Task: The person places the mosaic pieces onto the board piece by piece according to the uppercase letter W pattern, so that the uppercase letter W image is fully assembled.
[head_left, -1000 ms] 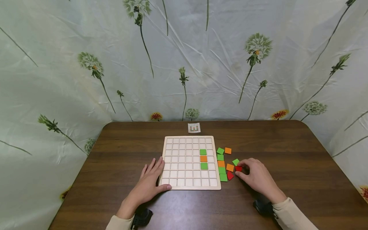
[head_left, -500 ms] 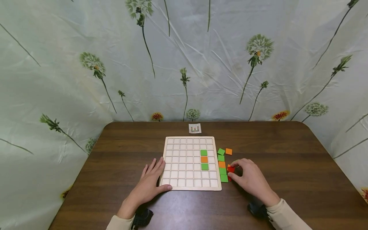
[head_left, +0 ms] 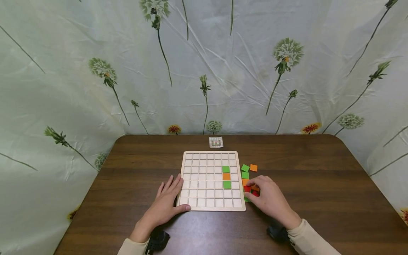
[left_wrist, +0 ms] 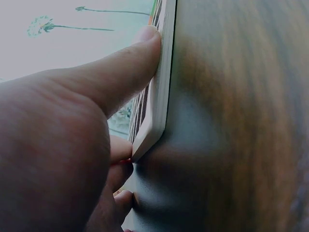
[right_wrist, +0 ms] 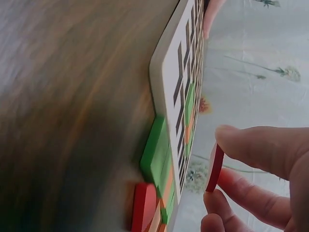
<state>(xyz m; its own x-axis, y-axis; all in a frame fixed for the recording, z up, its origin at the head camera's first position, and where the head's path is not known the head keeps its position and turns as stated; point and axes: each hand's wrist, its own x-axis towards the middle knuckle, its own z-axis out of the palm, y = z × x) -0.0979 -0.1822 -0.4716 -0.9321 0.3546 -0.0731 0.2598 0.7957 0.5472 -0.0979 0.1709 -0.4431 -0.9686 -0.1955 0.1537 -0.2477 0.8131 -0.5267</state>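
Between thumb and fingers, my right hand (head_left: 271,196) pinches a red square tile (right_wrist: 216,166), raised above the tiles beside the board. My left hand (head_left: 164,200) rests along the left edge of a pale wooden grid board (head_left: 213,209). Its thumb lies on the near left corner, seen close up in the left wrist view on the board's rim (left_wrist: 166,67). Set in one column of the grid are a green tile (head_left: 225,169), an orange tile (head_left: 226,176) and another green tile (head_left: 227,184). The right hand partly covers the loose tiles under it.
Along the board's right side lie loose tiles: several green ones (head_left: 245,175), an orange one (head_left: 253,168) and a second red one (right_wrist: 143,205). A small printed grid card (head_left: 216,142) lies behind the board on the brown table (head_left: 153,148). A flowered curtain (head_left: 191,71) hangs behind.
My right hand has lifted the red tile from the loose tiles and carried it leftward to near the board's right edge. The left hand has stayed in place.
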